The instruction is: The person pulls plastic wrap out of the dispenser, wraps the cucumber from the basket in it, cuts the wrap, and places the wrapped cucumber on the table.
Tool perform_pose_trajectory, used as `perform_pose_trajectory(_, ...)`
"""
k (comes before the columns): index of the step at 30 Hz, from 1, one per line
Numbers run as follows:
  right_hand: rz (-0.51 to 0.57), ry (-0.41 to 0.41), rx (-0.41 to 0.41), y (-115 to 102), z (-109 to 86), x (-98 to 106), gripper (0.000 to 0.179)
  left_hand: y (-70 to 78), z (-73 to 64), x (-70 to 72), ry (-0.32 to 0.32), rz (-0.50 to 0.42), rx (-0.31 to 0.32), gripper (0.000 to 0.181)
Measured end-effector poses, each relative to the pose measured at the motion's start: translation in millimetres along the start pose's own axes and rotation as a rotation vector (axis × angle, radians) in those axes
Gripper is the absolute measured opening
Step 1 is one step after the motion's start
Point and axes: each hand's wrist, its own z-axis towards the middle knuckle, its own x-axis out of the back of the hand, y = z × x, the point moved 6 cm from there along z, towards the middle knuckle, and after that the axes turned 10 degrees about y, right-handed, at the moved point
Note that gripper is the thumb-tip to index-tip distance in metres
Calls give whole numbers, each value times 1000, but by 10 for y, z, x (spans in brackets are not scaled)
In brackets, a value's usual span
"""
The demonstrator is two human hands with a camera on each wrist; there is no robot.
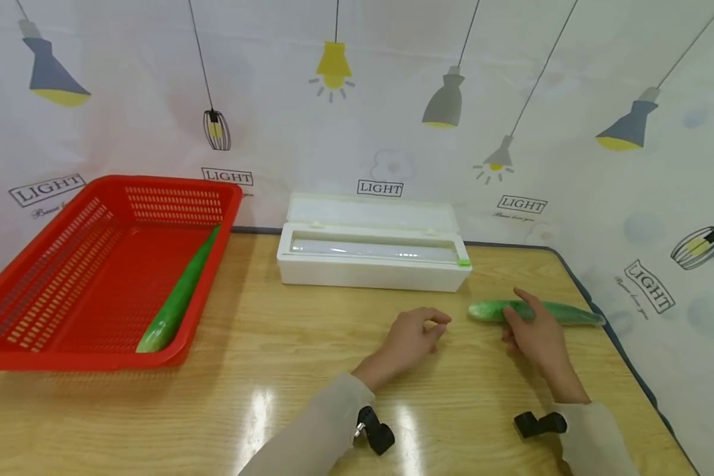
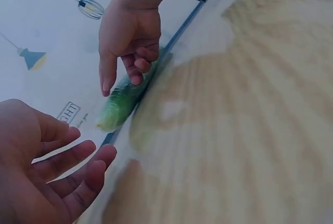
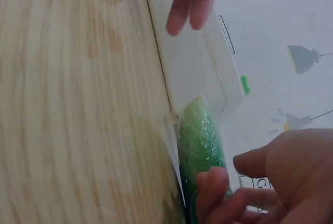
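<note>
A cucumber [image 1: 571, 313] in clear, wrinkled plastic film lies on the right side of the table. Over its middle is my right hand [image 1: 538, 336], fingers loosely bent. The right wrist view shows the thumb [image 3: 252, 162] apart from the wrapped cucumber [image 3: 200, 138], with the bent fingers [image 3: 214, 187] beside it; whether they touch it is hard to tell. My left hand [image 1: 409, 338] hovers left of the cucumber tip, its fingers loosely curved around nothing. Behind it stands a white cling film dispenser [image 1: 369, 272], lid raised, a film roll inside and a green slider [image 1: 463, 262] at its right end.
At the left stands a red plastic basket [image 1: 95, 360] with slotted walls. A second cucumber [image 1: 178, 301] leans along its right side. Patterned white cloth [image 1: 393, 99] rises behind the wooden table [image 1: 309, 357] and beyond its dark right edge.
</note>
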Motion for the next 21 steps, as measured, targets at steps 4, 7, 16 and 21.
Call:
perform_pose_trajectory(4,-15,-1,45,-80,-16,-18,68,122,32,223,52,-4,-50,23)
perform_pose_trajectory(7,-24,3,95,-167,-30,-22,63,184,59,436,111,9,-87,24)
perform_pose_trajectory(16,-67,92,207,-430,21,-4,46,370,116,1268,306,60,-218,22)
perform_pose_trajectory(21,-69,108,276,-634,128,9,42,365,74,1820,465,119,-200,20)
